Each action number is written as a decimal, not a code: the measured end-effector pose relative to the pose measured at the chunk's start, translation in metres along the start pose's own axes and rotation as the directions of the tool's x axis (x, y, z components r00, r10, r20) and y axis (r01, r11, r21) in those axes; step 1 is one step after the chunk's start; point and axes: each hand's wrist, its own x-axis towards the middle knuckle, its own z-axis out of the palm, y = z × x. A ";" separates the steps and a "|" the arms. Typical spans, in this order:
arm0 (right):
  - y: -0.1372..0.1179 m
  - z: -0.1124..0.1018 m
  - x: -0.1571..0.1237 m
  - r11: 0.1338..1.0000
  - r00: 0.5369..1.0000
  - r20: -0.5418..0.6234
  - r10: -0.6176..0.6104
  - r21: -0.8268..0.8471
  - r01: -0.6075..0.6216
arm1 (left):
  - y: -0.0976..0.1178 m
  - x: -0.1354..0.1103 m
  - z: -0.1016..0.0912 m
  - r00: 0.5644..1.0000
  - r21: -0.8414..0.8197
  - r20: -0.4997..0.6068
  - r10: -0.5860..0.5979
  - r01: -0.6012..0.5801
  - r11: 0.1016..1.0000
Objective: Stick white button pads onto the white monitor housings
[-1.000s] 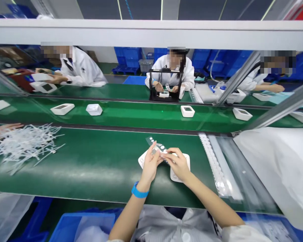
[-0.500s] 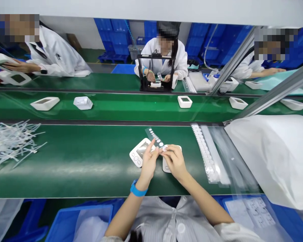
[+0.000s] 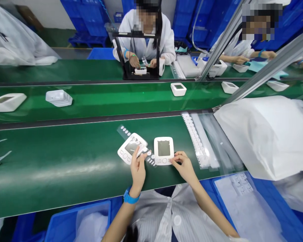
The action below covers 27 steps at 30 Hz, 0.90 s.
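- Holding by a narrow grip: left hand (image 3: 137,171), 11 o'clock from the wearer; clear sticker strip (image 3: 152,161) with round white dots.
- Right hand (image 3: 183,164), towards 1 o'clock; grip narrow at the unit's corner, cannot tell whether anything is pinched.
- Right-hand display unit (image 3: 164,148), white, 12 o'clock, face up on green surface (image 3: 65,161).
- Left-hand display unit (image 3: 128,148), white, 11 o'clock, turned askew; strip alongside the fingers.
- Spare dotted strips (image 3: 195,139), 1 o'clock.
- White bag (image 3: 265,131), 2 o'clock.
- Co-worker (image 3: 146,43), far 12 o'clock, behind black frame (image 3: 140,34).

White device (image 3: 164,148), angled twin (image 3: 129,147), dotted strip (image 3: 150,159)
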 end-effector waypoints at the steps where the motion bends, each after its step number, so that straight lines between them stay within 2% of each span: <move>1: -0.001 0.001 0.000 1.000 1.000 0.000 0.006 0.025 -0.006 | -0.002 -0.001 -0.001 1.000 0.003 0.002 -0.005 0.005 1.000; 7: -0.007 -0.001 -0.001 0.995 0.999 -0.002 0.033 0.091 -0.033 | -0.003 0.000 -0.002 0.999 0.010 0.020 -0.028 0.027 1.000; 18: -0.007 0.004 -0.006 1.000 1.000 -0.027 0.002 0.011 -0.001 | 0.000 0.000 -0.001 0.998 -0.020 0.040 -0.049 0.050 0.999; 27: -0.005 0.006 -0.007 1.000 0.999 -0.035 -0.025 0.014 0.025 | -0.001 0.000 -0.001 0.996 -0.007 0.056 -0.064 0.065 0.998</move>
